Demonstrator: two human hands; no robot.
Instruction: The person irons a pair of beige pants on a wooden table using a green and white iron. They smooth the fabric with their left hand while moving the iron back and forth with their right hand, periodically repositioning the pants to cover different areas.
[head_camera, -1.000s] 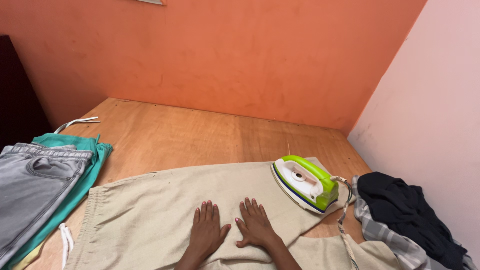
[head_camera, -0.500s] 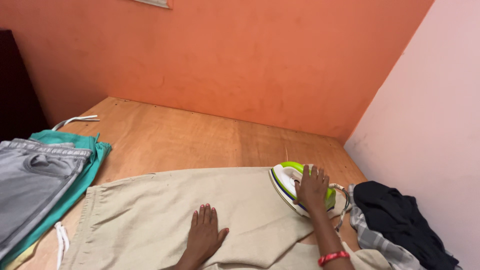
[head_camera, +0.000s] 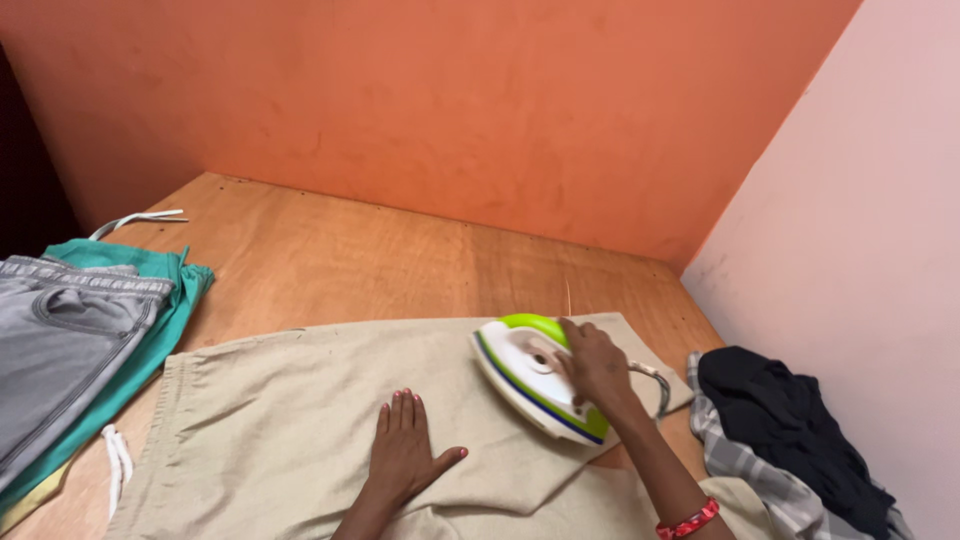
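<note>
right hand (head_camera: 597, 368) grips iron (head_camera: 530, 380) | left hand (head_camera: 402, 452) (flat) on beige cloth (head_camera: 280, 420)

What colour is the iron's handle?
Bright green, on a white iron body; head view.

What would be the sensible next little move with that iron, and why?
Probably slide the iron left across the beige garment, toward the left hand. The right hand grips its handle, the left hand lies flat on the cloth, and the stretch between them looks wrinkled.
</note>
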